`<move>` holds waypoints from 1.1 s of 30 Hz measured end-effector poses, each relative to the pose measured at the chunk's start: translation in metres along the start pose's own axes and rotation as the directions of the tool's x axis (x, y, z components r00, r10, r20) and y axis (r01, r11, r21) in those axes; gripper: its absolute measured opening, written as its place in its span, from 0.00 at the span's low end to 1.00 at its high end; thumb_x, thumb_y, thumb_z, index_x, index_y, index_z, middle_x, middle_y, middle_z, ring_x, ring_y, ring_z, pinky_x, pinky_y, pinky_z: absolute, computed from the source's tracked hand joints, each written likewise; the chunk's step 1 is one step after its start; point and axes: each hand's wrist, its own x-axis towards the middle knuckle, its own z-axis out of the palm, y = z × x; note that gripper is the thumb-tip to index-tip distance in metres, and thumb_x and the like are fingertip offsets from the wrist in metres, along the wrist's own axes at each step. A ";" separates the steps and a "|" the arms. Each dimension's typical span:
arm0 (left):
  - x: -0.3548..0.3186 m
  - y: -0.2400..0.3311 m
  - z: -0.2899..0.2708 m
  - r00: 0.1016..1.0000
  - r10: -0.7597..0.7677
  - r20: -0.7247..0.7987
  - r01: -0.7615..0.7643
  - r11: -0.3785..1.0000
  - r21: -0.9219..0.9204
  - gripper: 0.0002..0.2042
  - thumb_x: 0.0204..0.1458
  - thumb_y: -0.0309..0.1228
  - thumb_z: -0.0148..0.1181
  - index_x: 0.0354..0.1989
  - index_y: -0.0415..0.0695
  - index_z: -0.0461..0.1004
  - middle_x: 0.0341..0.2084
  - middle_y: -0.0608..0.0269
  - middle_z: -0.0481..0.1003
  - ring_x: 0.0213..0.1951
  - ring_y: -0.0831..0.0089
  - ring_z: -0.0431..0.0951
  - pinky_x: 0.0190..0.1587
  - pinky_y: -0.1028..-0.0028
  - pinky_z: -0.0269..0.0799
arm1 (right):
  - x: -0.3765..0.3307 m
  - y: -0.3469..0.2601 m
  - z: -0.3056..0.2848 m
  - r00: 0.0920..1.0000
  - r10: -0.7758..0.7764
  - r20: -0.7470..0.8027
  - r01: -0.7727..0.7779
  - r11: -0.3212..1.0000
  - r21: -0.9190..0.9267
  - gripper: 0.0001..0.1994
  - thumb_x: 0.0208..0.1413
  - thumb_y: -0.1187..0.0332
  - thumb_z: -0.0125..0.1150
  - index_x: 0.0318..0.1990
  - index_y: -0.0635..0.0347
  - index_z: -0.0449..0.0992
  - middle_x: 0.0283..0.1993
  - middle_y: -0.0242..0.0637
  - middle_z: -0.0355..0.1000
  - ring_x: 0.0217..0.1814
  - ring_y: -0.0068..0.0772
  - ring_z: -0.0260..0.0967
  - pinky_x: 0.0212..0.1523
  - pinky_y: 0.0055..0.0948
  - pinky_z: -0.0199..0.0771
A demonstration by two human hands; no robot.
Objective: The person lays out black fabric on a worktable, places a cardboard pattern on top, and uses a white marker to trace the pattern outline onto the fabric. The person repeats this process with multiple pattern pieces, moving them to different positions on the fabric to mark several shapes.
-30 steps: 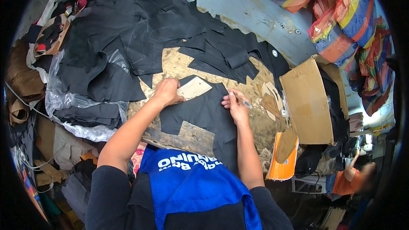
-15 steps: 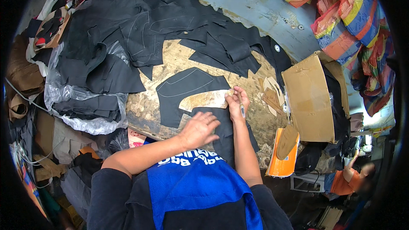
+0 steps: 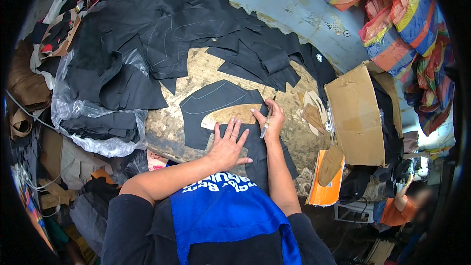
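Note:
A curved tan pattern template (image 3: pixel 221 115) lies flat on a black sheet piece (image 3: pixel 197 126) that has a light outline drawn on its upper part. My left hand (image 3: pixel 228 146) is spread over the sheet, its fingertips on the template's lower edge. Between the fingers of my right hand (image 3: pixel 274 120) is a slim pen (image 3: pixel 266 127), with its clear end toward me. My right thumb touches the template's right end. Whether the pen's point meets the sheet cannot be made out.
Black sheet pieces (image 3: pixel 196 14) are heaped across the worn wooden table (image 3: pixel 167 127). More templates (image 3: pixel 313 113), a cardboard box (image 3: pixel 355 113) and an orange-edged booklet (image 3: pixel 319 186) lie to the right. A plastic bag (image 3: pixel 93 142) sits left. A person in orange (image 3: pixel 395 211) is at far right.
My left hand has come down from above the sheet onto the template, fingers spread. The template has shifted slightly left. My right hand has turned, still with the pen.

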 end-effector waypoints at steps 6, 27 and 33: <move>0.002 0.000 0.002 1.000 -0.007 -0.003 0.007 1.000 0.002 0.46 0.45 0.65 0.48 0.66 0.41 0.51 0.65 0.36 0.43 0.68 0.44 0.36 0.59 0.31 0.34 | 0.000 0.000 0.001 0.996 0.087 0.000 -0.087 0.996 0.010 0.25 0.29 0.65 0.78 0.39 0.63 0.76 0.37 0.42 0.74 0.41 0.38 0.71 0.44 0.32 0.71; 0.005 -0.001 -0.001 0.993 0.052 0.110 -0.060 0.996 0.069 0.44 0.48 0.63 0.46 0.62 0.36 0.56 0.62 0.37 0.52 0.66 0.42 0.44 0.60 0.36 0.36 | -0.012 -0.076 0.006 0.686 -0.096 0.722 -0.290 0.874 0.391 0.09 0.54 0.66 0.61 0.33 0.65 0.78 0.27 0.40 0.74 0.28 0.27 0.71 0.30 0.26 0.70; 0.003 -0.002 0.003 0.994 0.053 0.097 -0.051 0.999 -0.018 0.41 0.50 0.63 0.45 0.60 0.37 0.59 0.60 0.42 0.58 0.65 0.46 0.50 0.61 0.39 0.39 | -0.003 -0.069 0.017 0.585 -0.233 0.777 0.140 0.973 0.186 0.09 0.49 0.67 0.63 0.29 0.65 0.77 0.26 0.45 0.73 0.28 0.41 0.73 0.32 0.33 0.71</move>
